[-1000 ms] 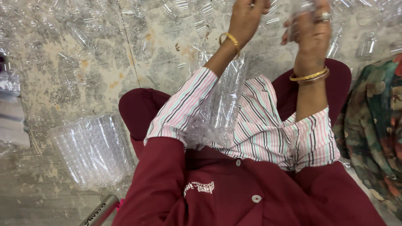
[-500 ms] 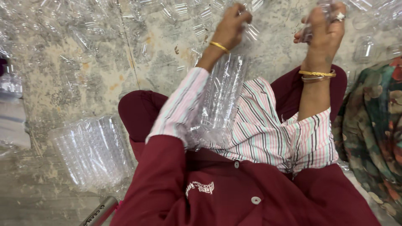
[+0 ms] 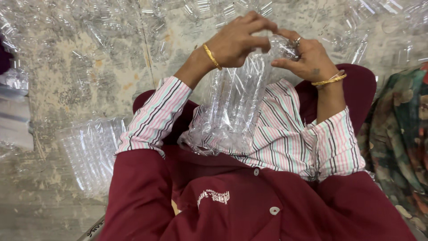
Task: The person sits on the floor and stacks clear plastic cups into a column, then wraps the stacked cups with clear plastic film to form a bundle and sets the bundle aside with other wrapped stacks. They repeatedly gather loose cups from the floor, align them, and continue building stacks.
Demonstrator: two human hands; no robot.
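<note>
Seated on the floor, I grip the top of a clear plastic bag of stacked transparent cups (image 3: 232, 111) with both hands, left hand (image 3: 236, 40) curled tight over its neck, right hand (image 3: 307, 58) pinching the film beside it. The bag stands upright on my lap. The mouth looks gathered for closing; I judge twisting it calls for firm, steady fingers.
</note>
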